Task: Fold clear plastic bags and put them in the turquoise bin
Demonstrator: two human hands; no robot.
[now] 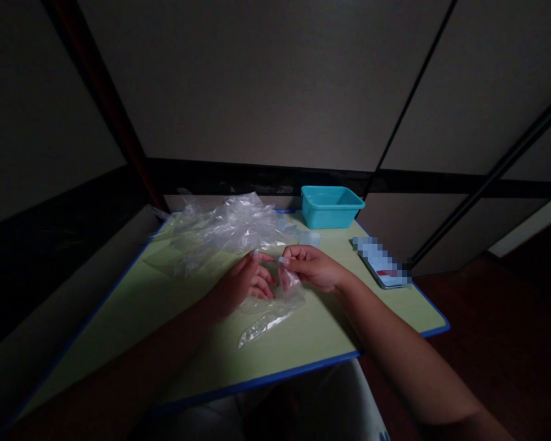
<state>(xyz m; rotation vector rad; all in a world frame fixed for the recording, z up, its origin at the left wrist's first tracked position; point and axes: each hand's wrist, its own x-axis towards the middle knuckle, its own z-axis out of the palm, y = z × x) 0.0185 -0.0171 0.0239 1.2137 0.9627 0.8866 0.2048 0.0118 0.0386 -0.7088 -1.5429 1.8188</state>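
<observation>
A clear plastic bag (290, 283) hangs from the pinched thumb and fingers of my right hand (312, 267). Its lower part spreads onto the table in front of me. Just left of it, my left hand (248, 278) is held with thumb and fingers apart, and nothing shows in its grasp. Beyond both hands lies a loose heap of clear plastic bags (239, 220), crumpled and shiny. A small pale blue piece (309, 239) sits at the heap's right end; its kind is unclear.
The pale green table (183, 349) has a blue edge. At its back right stands a turquoise plastic basket (330, 214). A phone (381, 263), partly blurred out, lies near the right edge. Panelled doors (266, 86) rise right behind the table.
</observation>
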